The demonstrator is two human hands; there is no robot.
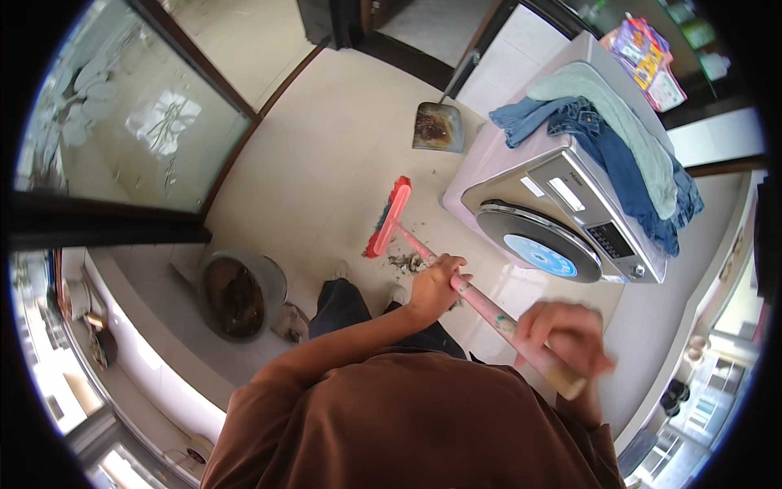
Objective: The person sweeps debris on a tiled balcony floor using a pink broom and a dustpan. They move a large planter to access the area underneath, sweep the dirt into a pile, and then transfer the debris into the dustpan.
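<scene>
A broom with a red-pink head [393,220] and dark bristles rests on the tiled floor. Its worn pink handle [486,305] slants up toward my body. My left hand [435,287] is wrapped around the handle about midway. My right hand [562,336], blurred, is loosely around the upper part close to the bare handle end; its exact finger positions are unclear. Loose dirt and debris [410,263] lie on the floor just beside the broom head, close to my shoes. Farther off, a metal dustpan [438,128] with brown stains stands on the floor.
At the right is a front-loading Haier washing machine [544,202] with jeans [611,159] and a pale green towel [602,104] on top. A grey bucket [275,281], dark inside, stands at left. A frosted glass door [153,110] is at upper left.
</scene>
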